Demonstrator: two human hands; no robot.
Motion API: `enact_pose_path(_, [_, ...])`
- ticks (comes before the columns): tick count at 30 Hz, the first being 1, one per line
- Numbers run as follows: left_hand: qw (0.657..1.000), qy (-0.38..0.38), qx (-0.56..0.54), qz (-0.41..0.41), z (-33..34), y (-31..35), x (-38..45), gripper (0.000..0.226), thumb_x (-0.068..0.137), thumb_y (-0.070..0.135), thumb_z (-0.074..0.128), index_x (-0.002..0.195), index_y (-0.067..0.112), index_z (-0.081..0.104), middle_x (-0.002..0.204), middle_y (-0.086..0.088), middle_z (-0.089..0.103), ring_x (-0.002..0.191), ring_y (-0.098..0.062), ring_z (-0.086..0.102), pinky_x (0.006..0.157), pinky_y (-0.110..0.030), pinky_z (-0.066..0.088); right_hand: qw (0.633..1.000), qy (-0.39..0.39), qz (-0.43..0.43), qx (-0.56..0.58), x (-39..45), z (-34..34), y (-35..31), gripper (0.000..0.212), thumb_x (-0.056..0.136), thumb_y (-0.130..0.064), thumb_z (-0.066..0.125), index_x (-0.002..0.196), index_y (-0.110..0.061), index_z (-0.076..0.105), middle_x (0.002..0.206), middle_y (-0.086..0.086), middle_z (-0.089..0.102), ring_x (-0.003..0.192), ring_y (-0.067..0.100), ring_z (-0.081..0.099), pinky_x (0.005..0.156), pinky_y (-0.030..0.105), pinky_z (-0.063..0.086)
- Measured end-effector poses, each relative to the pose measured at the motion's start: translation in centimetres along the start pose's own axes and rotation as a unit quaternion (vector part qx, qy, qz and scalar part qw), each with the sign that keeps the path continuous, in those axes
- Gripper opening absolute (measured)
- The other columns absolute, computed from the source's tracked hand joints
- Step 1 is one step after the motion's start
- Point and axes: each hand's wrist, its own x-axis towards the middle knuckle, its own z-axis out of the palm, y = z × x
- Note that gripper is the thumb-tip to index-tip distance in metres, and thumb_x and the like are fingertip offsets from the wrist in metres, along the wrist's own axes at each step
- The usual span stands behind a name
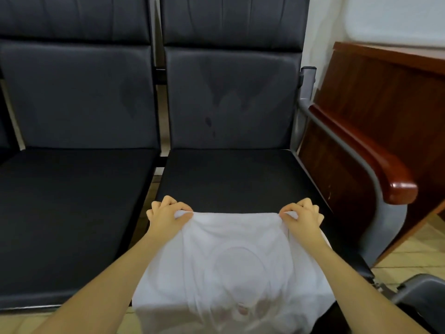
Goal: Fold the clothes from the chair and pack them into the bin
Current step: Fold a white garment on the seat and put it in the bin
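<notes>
Dark chair seats fill the background; your left hand (166, 213) and right hand (302, 214) each pinch a far corner of the white shirt (231, 266), spread over the chair seat (231, 179)'s front edge. Pull evenly, keeping corners level.

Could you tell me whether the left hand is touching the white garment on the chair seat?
Touching. The head view shows the left hand pinching the far left corner of the white garment, fingers curled over its bunched edge.

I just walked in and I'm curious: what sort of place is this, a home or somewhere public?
Probably a waiting room or office: black padded seats joined in a row, a wooden-capped armrest and a wooden desk beside them.
</notes>
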Motion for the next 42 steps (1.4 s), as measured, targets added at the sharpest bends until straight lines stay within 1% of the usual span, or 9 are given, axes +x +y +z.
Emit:
enact_pose_path(4, [0.993, 0.054, -0.101, -0.017, 0.0, -0.2, 0.3, 0.010, 0.088, 0.031, 0.064, 0.086, 0.033, 0.073, 0.103, 0.006, 0.040, 0.107, -0.020, 0.030, 0.091, -0.030, 0.019, 1.000, 0.022, 0.003, 0.001, 0.5, 0.0, -0.1, 0.011, 0.091, -0.020, 0.063, 0.089, -0.025, 0.072, 0.101, -0.004, 0.036, 0.097, 0.016, 0.028, 0.083, 0.027, 0.020])
enact_pose_path(8, [0.988, 0.070, -0.134, -0.040, -0.4, 1.2, 1.7, 0.010, 0.088, 0.023, 0.066, 0.086, 0.026, 0.075, 0.106, 0.004, 0.039, 0.108, -0.024, 0.028, 0.090, -0.030, 0.022, 0.999, 0.039, -0.002, 0.014, 2.3, -0.5, -1.2, 0.013, 0.092, -0.019, 0.061, 0.090, -0.027, 0.070, 0.102, -0.004, 0.036, 0.100, 0.019, 0.030, 0.084, 0.028, 0.020])
enact_pose_path(10, [0.986, 0.085, -0.132, -0.047, -1.1, 2.1, 3.3, 0.008, 0.087, 0.022, 0.067, 0.088, 0.024, 0.075, 0.109, 0.003, 0.040, 0.109, -0.026, 0.029, 0.093, -0.032, 0.024, 0.999, 0.046, -0.013, 0.011, 3.9, -1.0, -2.1, 0.015, 0.093, -0.017, 0.059, 0.092, -0.027, 0.070, 0.102, -0.003, 0.037, 0.105, 0.024, 0.034, 0.083, 0.028, 0.018])
enact_pose_path(13, [0.988, 0.111, -0.102, -0.026, -2.0, 3.3, 6.4, 0.010, 0.088, 0.029, 0.064, 0.086, 0.030, 0.073, 0.108, 0.003, 0.043, 0.104, -0.023, 0.030, 0.090, -0.031, 0.020, 0.998, 0.061, -0.026, -0.010, 6.7, -1.9, -3.5, 0.017, 0.095, -0.018, 0.055, 0.095, -0.026, 0.070, 0.106, 0.000, 0.042, 0.106, 0.025, 0.034, 0.083, 0.030, 0.017])
enact_pose_path(19, [0.964, 0.181, -0.197, -0.012, -4.3, 6.8, 11.3, 0.009, 0.088, 0.027, 0.066, 0.085, 0.026, 0.074, 0.098, 0.008, 0.034, 0.102, -0.025, 0.029, 0.096, -0.036, 0.028, 0.986, 0.154, -0.052, 0.033, 11.6, -3.2, -6.3, 0.018, 0.094, -0.016, 0.053, 0.089, -0.022, 0.068, 0.101, -0.003, 0.038, 0.101, 0.024, 0.031, 0.086, 0.032, 0.019])
enact_pose_path(23, [0.950, 0.227, -0.214, 0.001, -6.4, 8.4, 12.9, 0.008, 0.088, 0.029, 0.066, 0.086, 0.027, 0.073, 0.101, 0.006, 0.036, 0.103, -0.025, 0.029, 0.082, -0.029, 0.023, 0.973, 0.215, -0.059, 0.061, 12.3, -4.1, -8.0, 0.017, 0.096, -0.014, 0.050, 0.093, -0.020, 0.065, 0.105, 0.002, 0.042, 0.101, 0.027, 0.035, 0.092, 0.036, 0.023])
enact_pose_path(25, [0.949, 0.235, -0.212, 0.003, -7.2, 8.7, 12.9, 0.008, 0.088, 0.030, 0.066, 0.085, 0.028, 0.073, 0.102, 0.005, 0.036, 0.103, -0.024, 0.030, 0.080, -0.027, 0.020, 0.970, 0.226, -0.057, 0.067, 12.0, -4.3, -8.3, 0.014, 0.096, -0.016, 0.049, 0.095, -0.018, 0.063, 0.108, 0.005, 0.045, 0.103, 0.030, 0.037, 0.093, 0.037, 0.023])
enact_pose_path(32, [0.951, 0.239, -0.194, 0.022, -7.8, 7.7, 9.1, 0.010, 0.086, 0.029, 0.067, 0.077, 0.029, 0.072, 0.097, 0.005, 0.036, 0.100, -0.018, 0.030, 0.088, -0.029, 0.021, 0.976, 0.200, -0.031, 0.083, 7.7, -4.2, -6.9, 0.013, 0.096, -0.014, 0.047, 0.094, -0.017, 0.059, 0.111, 0.005, 0.047, 0.103, 0.028, 0.036, 0.093, 0.036, 0.022])
enact_pose_path(42, [0.959, 0.207, -0.192, -0.002, -8.0, 5.7, -2.6, 0.015, 0.082, 0.040, 0.070, 0.079, 0.026, 0.071, 0.104, 0.004, 0.039, 0.100, -0.015, 0.028, 0.086, -0.028, 0.017, 0.977, 0.162, -0.017, 0.137, -2.7, -7.5, -4.9, 0.013, 0.094, -0.014, 0.051, 0.087, -0.021, 0.060, 0.106, -0.006, 0.038, 0.110, 0.027, 0.034, 0.099, 0.040, 0.020])
